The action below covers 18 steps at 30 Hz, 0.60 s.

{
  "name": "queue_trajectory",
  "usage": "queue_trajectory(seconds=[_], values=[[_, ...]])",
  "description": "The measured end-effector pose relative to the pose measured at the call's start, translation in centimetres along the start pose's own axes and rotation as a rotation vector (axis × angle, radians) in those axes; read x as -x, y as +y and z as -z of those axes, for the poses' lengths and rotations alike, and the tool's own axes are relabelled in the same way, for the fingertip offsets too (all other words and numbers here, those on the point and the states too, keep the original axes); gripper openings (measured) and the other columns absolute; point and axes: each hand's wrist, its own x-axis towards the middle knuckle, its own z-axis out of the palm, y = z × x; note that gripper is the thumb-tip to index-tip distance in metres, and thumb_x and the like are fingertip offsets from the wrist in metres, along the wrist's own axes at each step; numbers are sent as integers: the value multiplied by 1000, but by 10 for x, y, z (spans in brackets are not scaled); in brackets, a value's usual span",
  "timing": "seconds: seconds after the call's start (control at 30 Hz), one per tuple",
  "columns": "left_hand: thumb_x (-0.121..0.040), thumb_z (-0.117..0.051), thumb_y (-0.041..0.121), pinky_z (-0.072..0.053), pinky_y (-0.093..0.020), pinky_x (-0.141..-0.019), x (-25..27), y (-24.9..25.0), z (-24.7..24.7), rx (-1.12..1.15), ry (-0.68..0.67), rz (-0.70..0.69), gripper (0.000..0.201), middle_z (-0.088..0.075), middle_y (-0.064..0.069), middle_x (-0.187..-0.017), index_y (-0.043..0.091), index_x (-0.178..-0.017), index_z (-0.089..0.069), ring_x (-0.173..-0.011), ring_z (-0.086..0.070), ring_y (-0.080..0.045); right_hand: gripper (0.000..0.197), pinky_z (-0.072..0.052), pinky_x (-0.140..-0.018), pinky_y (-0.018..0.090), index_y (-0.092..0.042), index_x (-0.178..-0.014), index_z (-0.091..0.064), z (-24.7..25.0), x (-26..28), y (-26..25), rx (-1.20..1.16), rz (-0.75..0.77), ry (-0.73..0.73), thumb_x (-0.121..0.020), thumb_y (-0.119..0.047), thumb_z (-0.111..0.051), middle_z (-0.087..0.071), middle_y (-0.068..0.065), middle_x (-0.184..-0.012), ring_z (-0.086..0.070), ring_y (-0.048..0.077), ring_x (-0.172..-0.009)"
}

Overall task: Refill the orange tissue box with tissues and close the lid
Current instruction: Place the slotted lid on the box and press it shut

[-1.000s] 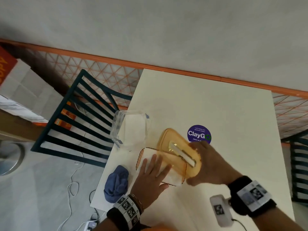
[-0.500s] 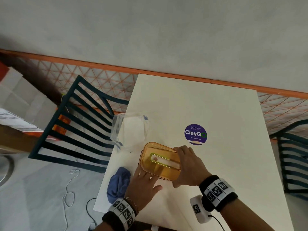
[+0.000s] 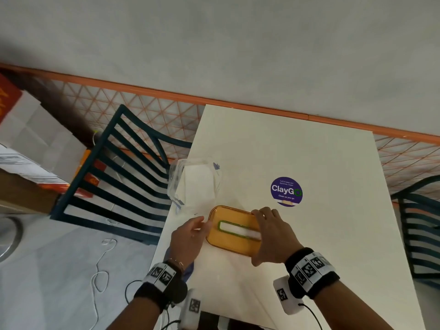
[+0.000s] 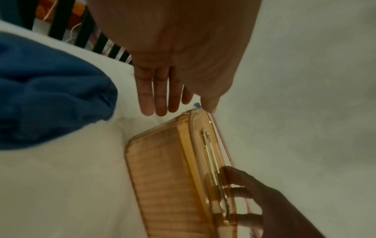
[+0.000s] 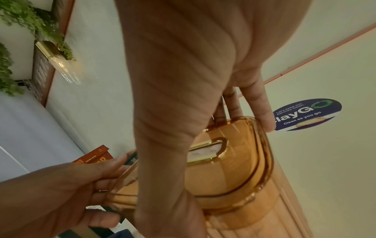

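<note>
Head view: orange tissue box (image 3: 234,231) on white table (image 3: 309,163), lid (image 3: 235,220) down, white tissue in slot; left hand (image 3: 188,239) flat-fingered at left end, right hand (image 3: 273,236) clasping right end. Left wrist: blue cloth (image 4: 50,93) beside box, ribbed wall. Right wrist: sticker (image 5: 307,114) reads "ClayGo, Clean as you go".

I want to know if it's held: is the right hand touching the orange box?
Touching. The right wrist view shows the right hand with fingers over the orange tissue box's lid edge.
</note>
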Motion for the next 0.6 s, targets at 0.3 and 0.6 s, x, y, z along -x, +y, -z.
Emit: queue_trajectory(seconds=[0.3,0.6], values=[[-76,-64,71,-63,-44,-86,-23,-8,-11,21,-15,36,55,-76,16,-99,34,-114,-76,-92,-73,-14,137,-50,-100,35,-26,-158,-18,-7,-7,14,-72,12,12,-46,-60,-91,-34,-6,-150,-37,20,-131],[-83,-80,35,-51,-36,-90,-28,18,-18,-623,-12,-737,23,-66,8,-119,34,-106,-78,-114,-47,-12,47,-49,-84,24,-37,-122,-67,-17,7,32,-172,39,303,-76,-45,-77,-56,-15,-137,-51,16,-118]])
